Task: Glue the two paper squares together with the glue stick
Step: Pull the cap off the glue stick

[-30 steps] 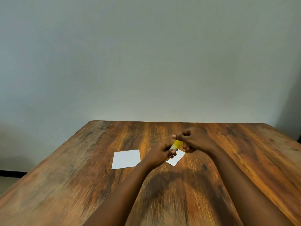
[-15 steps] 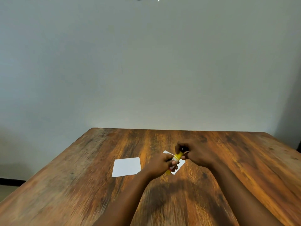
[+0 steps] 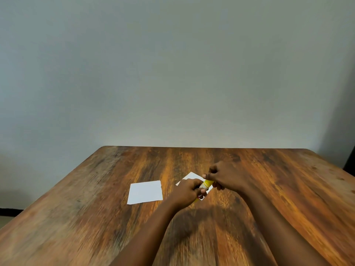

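Both hands, left hand [image 3: 187, 192] and right hand [image 3: 227, 177], grip the glue stick [image 3: 207, 183] above one paper square [image 3: 192, 177].

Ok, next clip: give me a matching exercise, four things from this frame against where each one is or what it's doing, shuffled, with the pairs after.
Things:
1. left paper square
2. right paper square
3. glue stick
4. wooden table

Places or states:
A. gripped by both hands, left hand and right hand
B. lying flat in the open, untouched
C. carries both squares
D. partly hidden under the hands

Pairs: 1-B, 2-D, 3-A, 4-C
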### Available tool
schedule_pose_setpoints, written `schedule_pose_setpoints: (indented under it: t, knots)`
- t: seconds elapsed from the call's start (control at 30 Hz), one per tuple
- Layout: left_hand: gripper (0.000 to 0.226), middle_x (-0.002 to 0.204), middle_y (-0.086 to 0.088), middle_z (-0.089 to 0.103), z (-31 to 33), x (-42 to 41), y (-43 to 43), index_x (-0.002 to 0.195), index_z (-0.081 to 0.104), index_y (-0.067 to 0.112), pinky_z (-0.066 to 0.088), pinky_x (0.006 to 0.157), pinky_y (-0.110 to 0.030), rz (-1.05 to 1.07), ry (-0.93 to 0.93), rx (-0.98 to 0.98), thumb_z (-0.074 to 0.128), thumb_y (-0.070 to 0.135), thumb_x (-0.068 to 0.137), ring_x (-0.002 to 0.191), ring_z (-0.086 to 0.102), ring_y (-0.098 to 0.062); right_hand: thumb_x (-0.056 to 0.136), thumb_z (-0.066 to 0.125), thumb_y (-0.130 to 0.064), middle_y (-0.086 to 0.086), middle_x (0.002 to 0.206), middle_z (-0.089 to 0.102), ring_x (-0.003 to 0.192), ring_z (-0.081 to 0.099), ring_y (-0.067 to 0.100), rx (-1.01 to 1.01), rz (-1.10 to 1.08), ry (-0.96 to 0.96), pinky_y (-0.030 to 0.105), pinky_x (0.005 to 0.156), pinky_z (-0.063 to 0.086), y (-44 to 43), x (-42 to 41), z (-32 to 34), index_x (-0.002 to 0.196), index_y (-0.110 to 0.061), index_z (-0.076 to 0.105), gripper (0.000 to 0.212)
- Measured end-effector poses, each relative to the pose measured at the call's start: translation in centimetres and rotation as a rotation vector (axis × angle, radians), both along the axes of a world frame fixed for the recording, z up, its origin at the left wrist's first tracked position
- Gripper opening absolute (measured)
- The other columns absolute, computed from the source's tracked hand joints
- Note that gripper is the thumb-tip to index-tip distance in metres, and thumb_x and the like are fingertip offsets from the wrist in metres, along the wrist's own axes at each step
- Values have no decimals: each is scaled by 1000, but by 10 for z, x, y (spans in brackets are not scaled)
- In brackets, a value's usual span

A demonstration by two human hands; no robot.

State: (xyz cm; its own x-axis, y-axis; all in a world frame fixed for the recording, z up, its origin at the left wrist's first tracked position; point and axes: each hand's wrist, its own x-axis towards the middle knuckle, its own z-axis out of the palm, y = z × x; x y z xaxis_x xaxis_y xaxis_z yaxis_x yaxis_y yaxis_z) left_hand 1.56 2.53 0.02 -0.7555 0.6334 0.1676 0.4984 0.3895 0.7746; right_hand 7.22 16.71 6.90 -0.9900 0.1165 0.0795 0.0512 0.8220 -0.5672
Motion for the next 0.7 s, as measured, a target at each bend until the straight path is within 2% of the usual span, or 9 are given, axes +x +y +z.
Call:
schedule_pose_setpoints:
  t: [0.1, 0.23, 0.33, 0.43, 0.5, 0.53, 0.57, 0.63, 0.7]
  knots:
    - [25, 107, -16, 69, 0, 1, -1, 110, 63, 4, 51, 85, -33, 4, 16, -31, 48, 17, 95, 95, 66, -26, 90, 61, -23, -7, 63, 59, 48, 56, 3, 16, 43, -6, 5, 40, 38, 1, 1, 1, 86, -10, 66, 14]
    - [26, 108, -16, 68, 0, -1, -2, 110, 63, 2, 50, 79, -23, -4, -14, -19, 46, 15, 96, 89, 65, -18, 87, 63, -11, -11, 70, 57, 60, 55, 2, 125, 96, 67, 9, 48, 37, 0, 0, -2, 92, -10, 67, 6]
    - [27, 108, -18, 68, -3, -3, -4, 110, 63, 2, 50, 79, -20, -5, -108, 57, 44, 16, 97, 85, 64, -13, 81, 62, 5, -6, 86, 62, 81, 60, 9, 34, 165, 108, 20, 69, 51, 3, 0, -5, 92, -9, 68, 19]
    - [26, 109, -15, 68, -7, -4, -6, 111, 63, 3, 48, 74, -11, 1, -124, 71, 45, 16, 97, 83, 63, -9, 75, 61, 13, -12, 91, 64, 88, 62, 6, -161, 214, 12, 19, 74, 53, 9, 1, -2, 93, -16, 67, 35]
    - [26, 109, -15, 68, -10, -4, -6, 112, 63, 4, 48, 75, -12, 6, -116, 71, 46, 17, 96, 85, 63, -10, 78, 64, 1, -12, 92, 64, 89, 62, 6, -276, 191, -10, 22, 76, 53, 11, 0, 0, 89, -23, 65, 26]
    - [26, 109, -14, 69, -11, -5, -5, 112, 63, 4, 48, 77, -15, 7, -112, 69, 47, 17, 96, 85, 63, -11, 84, 64, -13, -9, 87, 65, 85, 64, 8, -273, 143, 5, 24, 74, 54, 9, -1, -1, 86, -23, 65, 11]
    - [26, 109, -14, 69, -12, -5, -5, 111, 63, 5, 48, 79, -17, 5, -109, 62, 47, 18, 96, 84, 63, -10, 88, 61, -29, -6, 81, 65, 76, 65, 9, -212, 85, 12, 23, 68, 54, 7, -2, -1, 84, -20, 66, 10]
    - [26, 109, -12, 69, -14, -6, -3, 111, 63, 6, 48, 80, -19, -3, -104, 44, 47, 19, 96, 81, 63, -6, 87, 54, -50, -1, 69, 65, 54, 63, 9, -40, -17, -35, 16, 51, 50, 5, -5, -5, 84, -10, 66, 42]
    - [25, 108, -12, 69, -17, -6, -2, 111, 63, 7, 49, 80, -17, -22, -104, 20, 46, 19, 96, 77, 62, -2, 88, 56, -47, 4, 63, 65, 44, 60, 9, 30, -30, -74, 15, 45, 45, 3, -7, -9, 83, -3, 67, 46]
